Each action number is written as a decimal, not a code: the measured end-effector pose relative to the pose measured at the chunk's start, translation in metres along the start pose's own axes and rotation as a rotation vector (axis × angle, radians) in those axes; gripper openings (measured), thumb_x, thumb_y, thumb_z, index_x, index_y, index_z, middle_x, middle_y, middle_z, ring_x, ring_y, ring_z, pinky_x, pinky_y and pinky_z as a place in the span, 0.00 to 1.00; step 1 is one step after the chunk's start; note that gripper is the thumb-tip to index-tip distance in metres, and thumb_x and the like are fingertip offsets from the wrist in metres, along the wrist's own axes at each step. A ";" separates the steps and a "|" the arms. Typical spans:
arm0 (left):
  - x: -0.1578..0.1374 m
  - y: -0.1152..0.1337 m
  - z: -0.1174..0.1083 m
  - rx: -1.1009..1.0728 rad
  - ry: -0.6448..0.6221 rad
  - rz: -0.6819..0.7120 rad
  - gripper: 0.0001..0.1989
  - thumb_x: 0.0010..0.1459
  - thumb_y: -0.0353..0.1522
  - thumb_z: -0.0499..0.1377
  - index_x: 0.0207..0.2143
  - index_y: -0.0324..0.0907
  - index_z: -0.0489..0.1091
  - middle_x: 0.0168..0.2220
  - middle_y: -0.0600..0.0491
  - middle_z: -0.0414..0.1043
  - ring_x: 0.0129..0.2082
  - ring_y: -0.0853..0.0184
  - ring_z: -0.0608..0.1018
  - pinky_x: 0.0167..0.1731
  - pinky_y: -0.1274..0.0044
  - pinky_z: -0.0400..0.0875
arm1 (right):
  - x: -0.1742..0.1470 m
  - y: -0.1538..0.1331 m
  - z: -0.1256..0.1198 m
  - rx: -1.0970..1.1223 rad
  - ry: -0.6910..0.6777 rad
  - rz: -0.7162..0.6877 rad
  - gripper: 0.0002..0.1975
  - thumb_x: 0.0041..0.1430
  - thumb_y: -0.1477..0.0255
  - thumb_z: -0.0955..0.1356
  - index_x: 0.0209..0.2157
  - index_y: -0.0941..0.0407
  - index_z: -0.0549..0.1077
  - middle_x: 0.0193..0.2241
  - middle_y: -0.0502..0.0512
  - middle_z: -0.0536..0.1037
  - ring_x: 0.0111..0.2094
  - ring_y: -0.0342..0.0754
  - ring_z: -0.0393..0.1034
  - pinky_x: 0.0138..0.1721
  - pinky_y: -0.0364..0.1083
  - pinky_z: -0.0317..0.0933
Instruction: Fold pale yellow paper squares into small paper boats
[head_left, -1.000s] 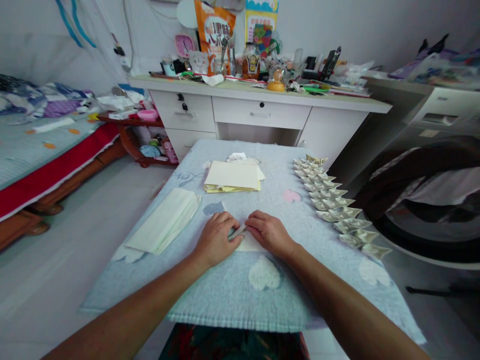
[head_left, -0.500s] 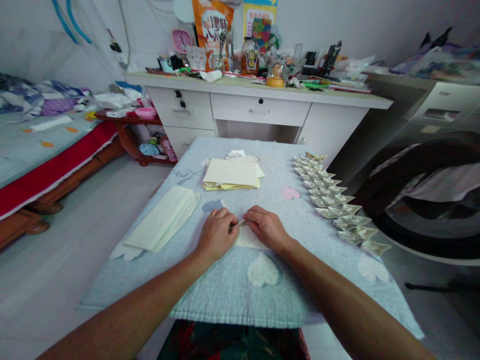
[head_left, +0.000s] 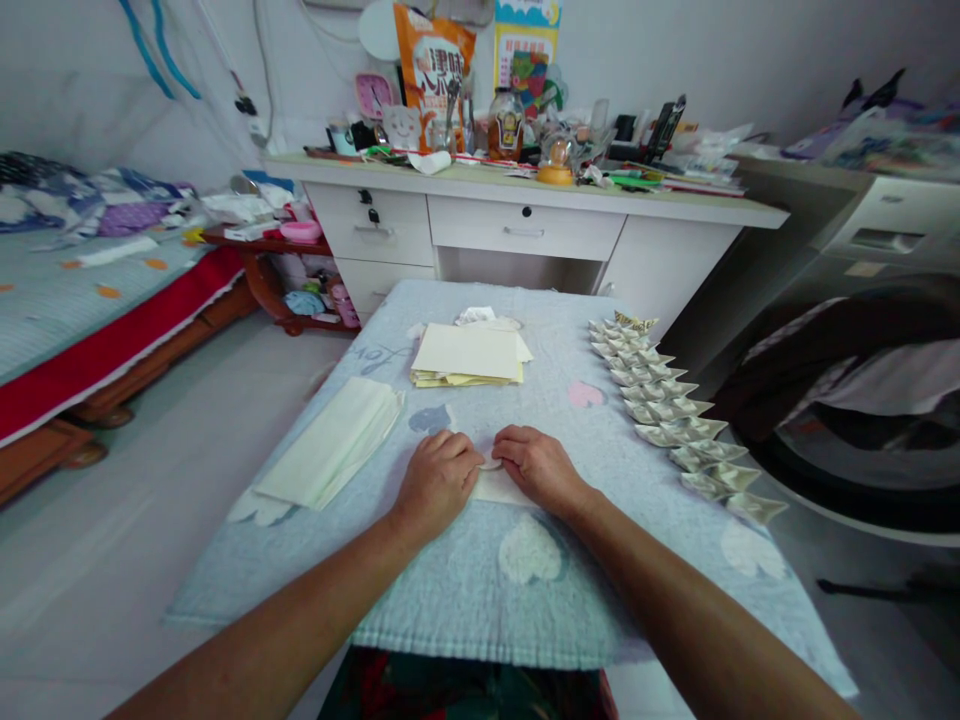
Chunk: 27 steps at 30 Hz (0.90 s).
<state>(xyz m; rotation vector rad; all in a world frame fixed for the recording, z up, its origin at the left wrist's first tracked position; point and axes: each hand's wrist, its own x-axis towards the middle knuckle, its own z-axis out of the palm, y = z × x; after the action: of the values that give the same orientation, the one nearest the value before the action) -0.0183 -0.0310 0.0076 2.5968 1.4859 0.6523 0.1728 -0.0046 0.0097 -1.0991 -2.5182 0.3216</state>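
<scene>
A pale sheet of paper (head_left: 501, 488) lies on the cloth-covered table, its far edge bent up between my hands. My left hand (head_left: 441, 474) is closed on the left part of that edge, fingers pinched together. Across from it, my right hand (head_left: 534, 462) pinches the right part, a small gap separating the fingertips. The fingers hide much of the fold. Beyond my hands sits a stack of cream paper (head_left: 466, 352). To the left is a pile of pale green-white sheets (head_left: 330, 440). Rows of folded paper boats (head_left: 664, 400) line the right side.
A light blue patterned cloth (head_left: 450, 600) covers the table. Behind it stands a white desk (head_left: 525, 222) crowded with jars, a clock and packets. A front-loading washing machine (head_left: 862, 250) is at the right, and a bed (head_left: 97, 300) at the left.
My hands stay on the sheet, with the fingers shifted slightly along the raised edge, which now looks lower and more curved. The whole view has moved a little.
</scene>
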 end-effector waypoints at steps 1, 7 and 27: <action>-0.001 0.000 0.000 0.010 -0.005 0.008 0.08 0.59 0.27 0.55 0.34 0.44 0.75 0.33 0.51 0.71 0.37 0.63 0.70 0.38 0.69 0.64 | 0.000 0.001 0.000 -0.005 -0.003 -0.007 0.10 0.61 0.79 0.64 0.37 0.55 0.76 0.41 0.53 0.76 0.42 0.45 0.69 0.43 0.43 0.61; -0.004 0.000 -0.001 0.110 -0.032 0.042 0.10 0.62 0.29 0.52 0.38 0.44 0.74 0.32 0.51 0.69 0.35 0.64 0.69 0.35 0.71 0.63 | -0.002 0.001 0.000 -0.044 -0.005 -0.030 0.10 0.61 0.78 0.64 0.38 0.54 0.77 0.42 0.53 0.76 0.42 0.46 0.69 0.44 0.43 0.62; -0.006 0.004 0.001 0.218 -0.050 0.093 0.06 0.61 0.28 0.55 0.36 0.42 0.72 0.32 0.52 0.68 0.36 0.63 0.67 0.35 0.70 0.62 | -0.005 -0.010 -0.007 -0.162 -0.111 -0.034 0.18 0.60 0.79 0.62 0.49 0.52 0.72 0.45 0.55 0.72 0.41 0.49 0.62 0.43 0.47 0.58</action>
<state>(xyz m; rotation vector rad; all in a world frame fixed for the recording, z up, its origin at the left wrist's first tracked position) -0.0173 -0.0382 0.0056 2.8348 1.5073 0.4523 0.1719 -0.0149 0.0181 -1.1256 -2.6979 0.1755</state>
